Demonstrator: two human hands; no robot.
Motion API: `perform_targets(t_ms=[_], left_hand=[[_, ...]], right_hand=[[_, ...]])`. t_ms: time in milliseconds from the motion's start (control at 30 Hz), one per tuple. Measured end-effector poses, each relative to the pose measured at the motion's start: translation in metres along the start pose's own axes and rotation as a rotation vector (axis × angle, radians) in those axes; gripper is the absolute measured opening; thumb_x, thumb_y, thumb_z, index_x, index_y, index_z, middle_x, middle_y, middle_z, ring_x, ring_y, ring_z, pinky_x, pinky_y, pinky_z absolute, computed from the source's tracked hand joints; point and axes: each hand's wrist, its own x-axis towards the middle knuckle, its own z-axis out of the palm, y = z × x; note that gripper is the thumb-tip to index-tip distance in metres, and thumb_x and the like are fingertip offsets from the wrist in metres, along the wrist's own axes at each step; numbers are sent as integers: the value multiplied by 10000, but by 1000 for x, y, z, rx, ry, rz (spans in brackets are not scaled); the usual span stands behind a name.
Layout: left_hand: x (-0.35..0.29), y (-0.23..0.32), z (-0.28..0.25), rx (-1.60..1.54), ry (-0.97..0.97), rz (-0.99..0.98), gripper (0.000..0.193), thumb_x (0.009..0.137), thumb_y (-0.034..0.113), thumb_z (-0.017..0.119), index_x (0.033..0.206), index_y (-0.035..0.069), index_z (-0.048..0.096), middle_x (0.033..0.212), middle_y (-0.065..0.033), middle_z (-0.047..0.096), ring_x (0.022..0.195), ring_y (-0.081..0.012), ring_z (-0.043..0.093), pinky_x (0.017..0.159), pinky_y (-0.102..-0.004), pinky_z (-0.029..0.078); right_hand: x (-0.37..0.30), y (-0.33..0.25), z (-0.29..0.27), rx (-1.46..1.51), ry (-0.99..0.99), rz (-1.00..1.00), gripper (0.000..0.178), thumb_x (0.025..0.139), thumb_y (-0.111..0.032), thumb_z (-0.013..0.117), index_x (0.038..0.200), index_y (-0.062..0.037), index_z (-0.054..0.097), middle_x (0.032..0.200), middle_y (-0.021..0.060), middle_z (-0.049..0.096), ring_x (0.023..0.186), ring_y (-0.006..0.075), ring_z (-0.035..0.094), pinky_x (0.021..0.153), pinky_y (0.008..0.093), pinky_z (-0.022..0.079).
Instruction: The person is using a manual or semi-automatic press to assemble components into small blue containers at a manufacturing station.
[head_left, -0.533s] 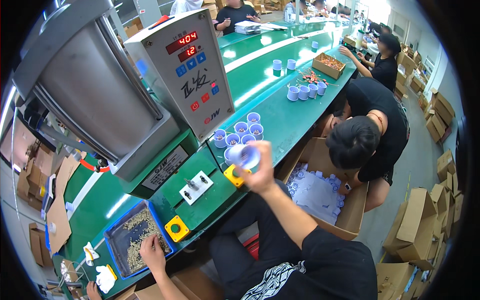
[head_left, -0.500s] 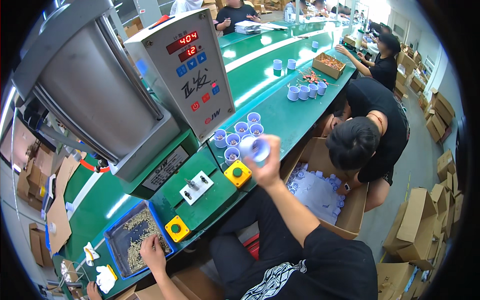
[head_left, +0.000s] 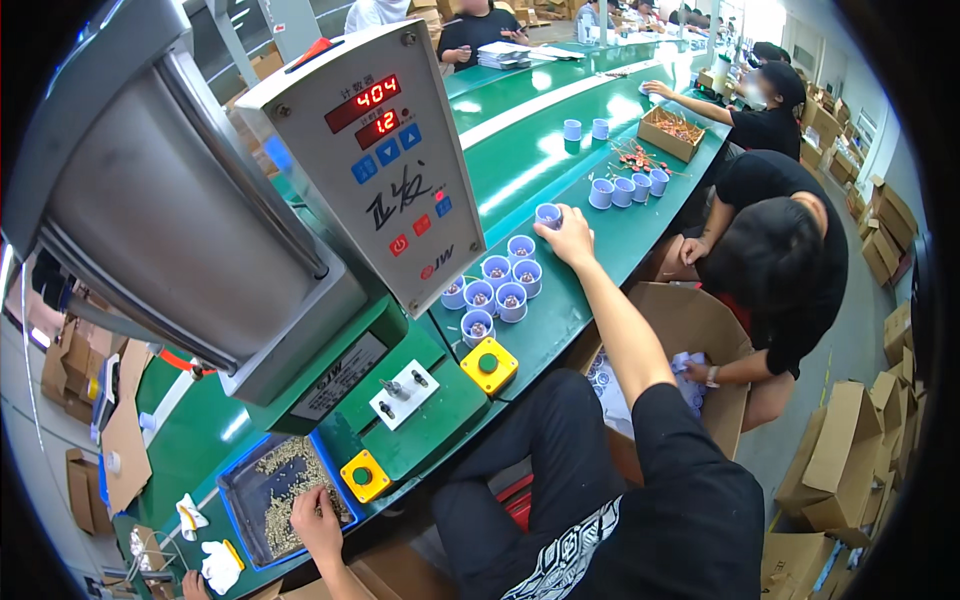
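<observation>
My right hand (head_left: 568,238) is stretched out over the green table with its fingers closed round a small pale-lilac plastic cup (head_left: 548,214). The cup stands upright at the far end of a group of similar cups (head_left: 495,269), which hold small metal-looking parts. Over a blue-rimmed tray (head_left: 225,497) of small brass-coloured pieces (head_left: 283,520), my left hand (head_left: 317,515) hangs with its fingertips drawn together. Whatever may be between those fingertips is too small to make out. Between my hands, a white fixture plate (head_left: 404,399) with pins sits on the press's green base.
A grey press (head_left: 190,220) with a control box (head_left: 375,160) rises at left. Two yellow button boxes (head_left: 489,366) flank its base. At right, a co-worker (head_left: 770,250) bends over a carton (head_left: 700,310). More cups (head_left: 622,192) and a parts box (head_left: 671,134) stand farther along.
My right hand has moved forward, away from me, carrying the cup from beside the group to its far end. My left hand stays at the tray. The co-worker's hand has lifted in the carton.
</observation>
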Motion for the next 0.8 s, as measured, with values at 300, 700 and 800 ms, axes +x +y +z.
perform_targets(t_ms=[300,700,800], left_hand=[[0,2,-1,12,3,1,78,882,-8,680,951,-33,705,899,-180,709,825,-357,673,752,-412,528],[-4,-2,-1,9,-15,-76,84,892,16,684,964,-15,714,898,-176,709,832,-352,679,765,-412,526],[-2,-3,3,-3,-8,-66,95,901,26,680,980,-11,718,907,-178,714,838,-353,680,772,-412,527]], right_hand=[[66,-32,54,-201,-23,-102,719,817,-563,760,1384,-156,586,1328,79,614,1291,303,530,1066,511,395],[59,-24,59,-49,91,-173,609,928,-406,698,1427,-89,552,1443,155,566,1370,339,462,1153,461,358],[76,12,59,176,59,-173,724,899,-471,717,1477,-93,499,1461,164,552,1421,324,416,1179,455,342]])
